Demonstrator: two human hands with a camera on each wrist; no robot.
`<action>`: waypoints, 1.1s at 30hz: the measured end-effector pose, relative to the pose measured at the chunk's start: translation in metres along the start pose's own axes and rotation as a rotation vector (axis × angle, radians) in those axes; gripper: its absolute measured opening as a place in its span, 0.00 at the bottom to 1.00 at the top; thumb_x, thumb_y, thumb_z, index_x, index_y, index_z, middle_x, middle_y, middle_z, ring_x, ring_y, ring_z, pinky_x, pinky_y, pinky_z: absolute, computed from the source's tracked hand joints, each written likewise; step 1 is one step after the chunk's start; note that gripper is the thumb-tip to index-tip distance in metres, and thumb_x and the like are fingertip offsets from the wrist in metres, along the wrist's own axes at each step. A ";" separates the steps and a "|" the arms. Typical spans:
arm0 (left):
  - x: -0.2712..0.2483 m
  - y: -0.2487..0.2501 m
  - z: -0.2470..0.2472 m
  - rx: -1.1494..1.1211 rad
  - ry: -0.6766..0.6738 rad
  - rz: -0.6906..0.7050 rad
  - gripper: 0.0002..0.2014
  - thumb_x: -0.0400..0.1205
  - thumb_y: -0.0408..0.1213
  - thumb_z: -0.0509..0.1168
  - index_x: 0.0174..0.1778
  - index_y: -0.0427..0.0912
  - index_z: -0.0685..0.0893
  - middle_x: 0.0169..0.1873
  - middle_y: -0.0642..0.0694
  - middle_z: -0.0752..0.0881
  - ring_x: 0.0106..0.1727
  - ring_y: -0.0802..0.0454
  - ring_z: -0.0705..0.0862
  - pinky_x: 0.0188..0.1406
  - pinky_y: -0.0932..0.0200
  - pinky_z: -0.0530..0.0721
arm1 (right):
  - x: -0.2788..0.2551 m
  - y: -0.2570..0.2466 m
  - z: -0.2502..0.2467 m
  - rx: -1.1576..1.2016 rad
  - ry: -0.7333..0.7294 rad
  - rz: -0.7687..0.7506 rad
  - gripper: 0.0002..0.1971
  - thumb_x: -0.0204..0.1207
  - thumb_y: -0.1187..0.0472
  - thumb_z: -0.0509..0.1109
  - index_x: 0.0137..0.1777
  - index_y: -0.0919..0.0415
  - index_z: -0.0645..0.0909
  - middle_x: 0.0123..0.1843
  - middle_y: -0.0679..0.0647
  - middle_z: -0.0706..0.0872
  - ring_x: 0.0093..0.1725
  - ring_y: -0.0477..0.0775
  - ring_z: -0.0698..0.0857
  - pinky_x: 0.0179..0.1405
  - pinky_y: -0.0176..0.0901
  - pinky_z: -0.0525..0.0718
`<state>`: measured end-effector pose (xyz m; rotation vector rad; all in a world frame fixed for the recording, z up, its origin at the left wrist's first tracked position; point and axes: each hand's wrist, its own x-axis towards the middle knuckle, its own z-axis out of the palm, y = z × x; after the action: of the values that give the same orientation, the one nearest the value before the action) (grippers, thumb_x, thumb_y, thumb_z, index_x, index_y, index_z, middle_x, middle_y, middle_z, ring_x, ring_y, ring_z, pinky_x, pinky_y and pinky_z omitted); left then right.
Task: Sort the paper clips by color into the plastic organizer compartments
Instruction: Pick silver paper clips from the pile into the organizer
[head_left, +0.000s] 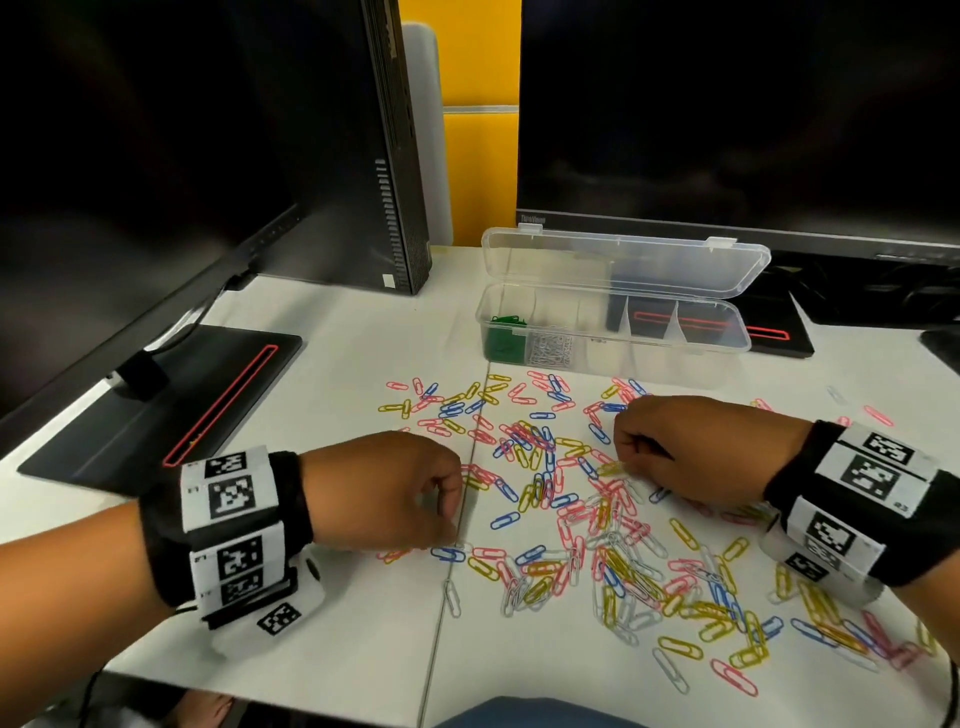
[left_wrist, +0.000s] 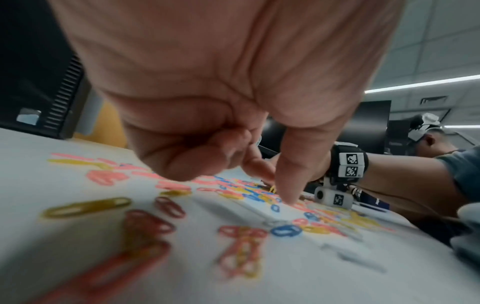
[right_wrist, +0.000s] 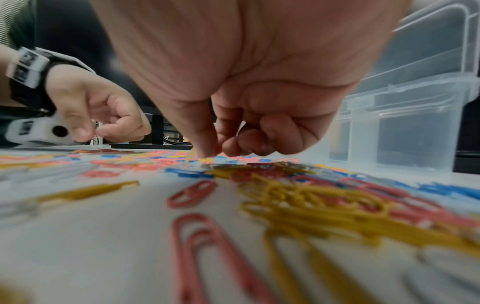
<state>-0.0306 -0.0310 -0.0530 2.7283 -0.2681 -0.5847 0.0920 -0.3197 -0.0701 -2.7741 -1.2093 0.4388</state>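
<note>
Pink, yellow, blue and white paper clips (head_left: 571, 499) lie scattered over the white desk (head_left: 337, 395). The clear plastic organizer (head_left: 675, 358) stands open behind them, with green clips (head_left: 503, 338) in its leftmost compartment and silver clips (head_left: 550, 347) in the one beside it. My right hand (head_left: 626, 460) is down in the pile, thumb and forefinger pinching a yellow clip (right_wrist: 191, 157) that tilts up off the desk. My left hand (head_left: 453, 530) hovers with fingers curled and thumb tip (left_wrist: 288, 197) at the desk, next to a blue clip (head_left: 449, 555). Whether it holds a clip is hidden.
A dark monitor (head_left: 727, 104) stands right behind the organizer, and its black base (head_left: 779, 332) shows through the clear walls. A second monitor base (head_left: 171, 405) lies at the left, a black computer tower (head_left: 395, 156) at the back. A desk seam (head_left: 441, 597) runs between my hands.
</note>
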 end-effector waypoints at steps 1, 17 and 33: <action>0.000 0.003 0.003 0.057 0.022 -0.020 0.09 0.76 0.53 0.73 0.41 0.55 0.81 0.34 0.57 0.82 0.38 0.61 0.79 0.37 0.65 0.76 | -0.001 -0.001 -0.002 0.012 0.045 -0.012 0.05 0.84 0.52 0.63 0.46 0.44 0.76 0.46 0.41 0.81 0.44 0.44 0.79 0.47 0.43 0.83; -0.004 -0.012 -0.010 0.266 -0.012 -0.040 0.07 0.80 0.53 0.69 0.51 0.61 0.84 0.48 0.62 0.84 0.49 0.63 0.80 0.56 0.61 0.82 | -0.001 -0.004 -0.014 0.080 0.013 0.017 0.18 0.84 0.60 0.58 0.36 0.38 0.77 0.48 0.41 0.84 0.49 0.45 0.82 0.57 0.48 0.82; 0.009 -0.008 -0.003 0.442 -0.022 -0.079 0.06 0.80 0.47 0.60 0.38 0.52 0.75 0.34 0.53 0.80 0.34 0.56 0.76 0.36 0.60 0.78 | -0.003 -0.006 -0.009 0.029 -0.040 0.088 0.11 0.73 0.38 0.74 0.45 0.41 0.80 0.41 0.41 0.81 0.39 0.42 0.79 0.36 0.34 0.72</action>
<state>-0.0203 -0.0249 -0.0566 3.1709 -0.3289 -0.6408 0.0882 -0.3179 -0.0599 -2.8147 -1.0827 0.5176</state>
